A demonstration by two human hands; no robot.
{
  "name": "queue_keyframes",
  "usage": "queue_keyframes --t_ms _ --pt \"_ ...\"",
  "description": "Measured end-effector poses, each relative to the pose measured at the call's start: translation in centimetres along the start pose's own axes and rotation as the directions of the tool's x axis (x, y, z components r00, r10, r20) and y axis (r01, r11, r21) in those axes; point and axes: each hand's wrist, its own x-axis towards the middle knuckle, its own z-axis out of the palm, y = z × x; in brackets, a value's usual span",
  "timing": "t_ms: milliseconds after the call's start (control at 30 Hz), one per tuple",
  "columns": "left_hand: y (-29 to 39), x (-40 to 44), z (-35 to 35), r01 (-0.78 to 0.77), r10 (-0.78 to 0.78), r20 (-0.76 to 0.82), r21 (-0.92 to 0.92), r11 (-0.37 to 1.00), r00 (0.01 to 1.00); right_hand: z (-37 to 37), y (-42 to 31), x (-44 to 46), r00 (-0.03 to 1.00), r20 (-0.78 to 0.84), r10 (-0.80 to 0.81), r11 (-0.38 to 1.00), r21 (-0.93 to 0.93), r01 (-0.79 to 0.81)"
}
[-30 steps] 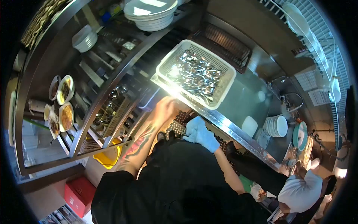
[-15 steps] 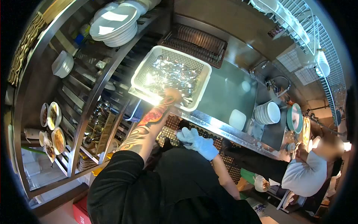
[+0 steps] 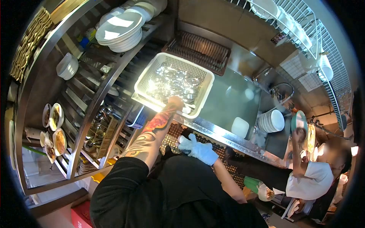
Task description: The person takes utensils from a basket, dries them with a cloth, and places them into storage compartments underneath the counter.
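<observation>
My left hand (image 3: 175, 102), at the end of a tattooed forearm, reaches over the near wall of a white perforated basket (image 3: 208, 85). It touches the heap of shiny metal cutlery (image 3: 176, 81) inside. Glare and the angle hide its fingers, so I cannot tell what they grip. Spoon-like pieces lie just right of it. In front of my body, below the sink edge, my right hand (image 3: 197, 149) wears a light blue glove. Its thumb stands apart from the other fingers, and I make out nothing held in it.
The basket spans the slatted rack and the sink (image 3: 224, 100), which holds cloudy water. A brown dish rack (image 3: 197, 51) stands behind. White plates (image 3: 272, 121) are stacked at the sink's right end. Another person (image 3: 311, 178) works at the right. Shelves with plates (image 3: 121, 34) line the left.
My left hand has shifted slightly within the basket's near side. My gloved hand has lowered and turned a little. The other person's arm has lifted toward the green-rimmed bowl.
</observation>
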Motion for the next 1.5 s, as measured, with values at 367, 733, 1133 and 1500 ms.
queue_keyframes --t_ms 367,733,1133,1500 --pt "-0.2 -1.0 -1.6 -0.212 0.219 -0.223 0.055 0.976 0.95 6.6 6.0 2.6 0.996 0.081 0.04 0.735 0.673 -0.084" --pt "0.9 -16.1 -5.0 -0.032 0.101 -0.035 -0.999 -0.032 0.994 0.6 0.7 9.6 0.859 -0.368 0.355 -0.034 0.913 0.406" --pt "-1.8 -29.9 0.2 -0.112 -0.141 -0.324 -0.65 0.752 0.936 1.4 -3.1 15.0 0.879 -0.442 -0.178 0.757 0.509 0.409" --pt "-3.1 -33.6 -2.0 -0.173 -0.296 -0.419 -0.78 0.601 0.858 1.3 -8.6 17.1 0.827 -0.534 -0.173 0.813 0.397 0.427"
